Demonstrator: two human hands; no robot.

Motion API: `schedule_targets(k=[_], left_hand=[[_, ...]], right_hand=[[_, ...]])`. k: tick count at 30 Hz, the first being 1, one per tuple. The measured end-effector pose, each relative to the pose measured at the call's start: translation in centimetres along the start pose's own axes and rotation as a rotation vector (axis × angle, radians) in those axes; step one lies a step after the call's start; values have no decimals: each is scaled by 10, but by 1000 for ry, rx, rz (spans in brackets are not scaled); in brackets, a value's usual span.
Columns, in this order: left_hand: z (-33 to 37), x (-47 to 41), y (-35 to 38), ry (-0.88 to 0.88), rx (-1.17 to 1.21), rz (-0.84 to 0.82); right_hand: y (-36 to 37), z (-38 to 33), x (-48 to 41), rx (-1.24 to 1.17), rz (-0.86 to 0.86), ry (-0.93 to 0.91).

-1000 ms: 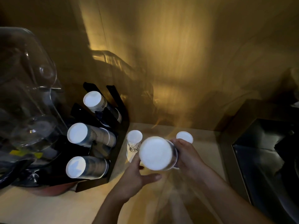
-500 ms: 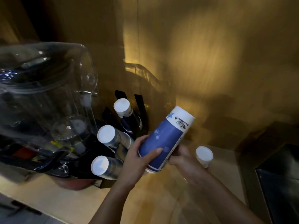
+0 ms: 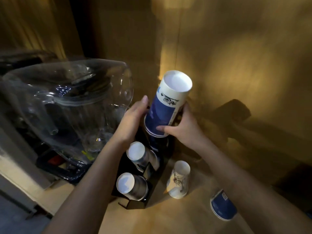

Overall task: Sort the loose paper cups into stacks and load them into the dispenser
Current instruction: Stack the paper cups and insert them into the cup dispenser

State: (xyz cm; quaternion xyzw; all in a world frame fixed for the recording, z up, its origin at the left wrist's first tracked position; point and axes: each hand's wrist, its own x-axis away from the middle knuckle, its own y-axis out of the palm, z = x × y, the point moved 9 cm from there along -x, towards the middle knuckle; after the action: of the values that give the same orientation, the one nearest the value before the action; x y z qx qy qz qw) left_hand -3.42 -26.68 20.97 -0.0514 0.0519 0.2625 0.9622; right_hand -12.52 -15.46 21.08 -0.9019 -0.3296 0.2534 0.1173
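Note:
A stack of blue and white paper cups (image 3: 166,105) is held bottom-up and tilted over the top slot of the black dispenser (image 3: 150,188). My left hand (image 3: 135,119) presses its left side, and my right hand (image 3: 182,127) grips its lower right rim. Below, two stacks lie in the dispenser, a middle stack (image 3: 138,154) and a lower stack (image 3: 130,185). A white cup (image 3: 179,179) stands upside down on the counter beside the dispenser. A blue cup stack (image 3: 222,206) stands upside down under my right forearm.
A large clear plastic container (image 3: 67,105) with dark items under it fills the left, touching the dispenser's side. A wooden wall (image 3: 236,65) rises behind. The wooden counter (image 3: 168,217) ends at a front left edge.
The held stack has gone up and left onto the dispenser's top slot, now more upright. The camera has shifted, so a blue cup stack shows at lower right.

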Motion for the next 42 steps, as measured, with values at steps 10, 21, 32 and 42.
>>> schedule_targets(k=[10,21,32,42], left_hand=[[-24,-40,1,-10,128,-50],[-70,-50,0,22,-821,109],[5,-13,42,388,-785,343],[-103,1,211,165,-555,-276]], right_hand=[[37,54,-49,220,-18,51],[52,94,-41,348,-189,164],[-13,94,-9,282,-101,204],[-155,162,120,172,174,553]])
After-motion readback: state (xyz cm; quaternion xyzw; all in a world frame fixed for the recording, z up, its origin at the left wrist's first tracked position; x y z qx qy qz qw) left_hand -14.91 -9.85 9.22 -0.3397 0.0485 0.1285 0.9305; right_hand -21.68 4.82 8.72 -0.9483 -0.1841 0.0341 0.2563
